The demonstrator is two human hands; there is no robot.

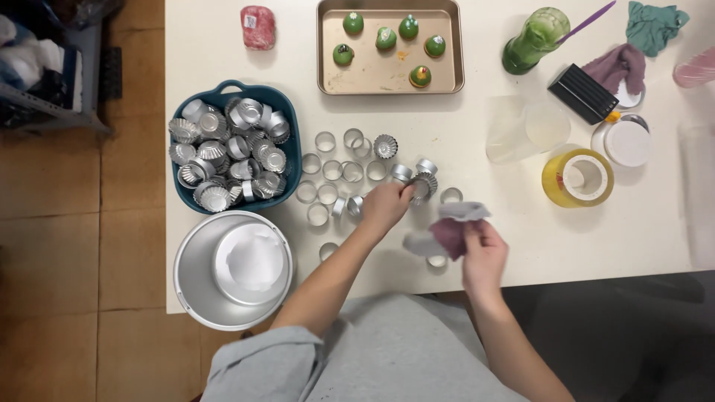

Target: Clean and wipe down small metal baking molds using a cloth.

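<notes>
My left hand (385,205) reaches over the white table (477,134) and pinches a small fluted metal mould (423,184) among several metal rings (333,170) scattered there. My right hand (482,249) grips a crumpled mauve and grey cloth (447,231) just right of the left hand, near the table's front edge. Another fluted mould (385,146) stands upright beyond the rings.
A blue basket (287,100) heaped with metal moulds stands at the left, a large metal bowl (195,279) below it. A baking tray (372,74) with green domed cakes is at the back. At the right are a green bottle (532,41), yellow tape roll (577,177) and plastic containers (525,128).
</notes>
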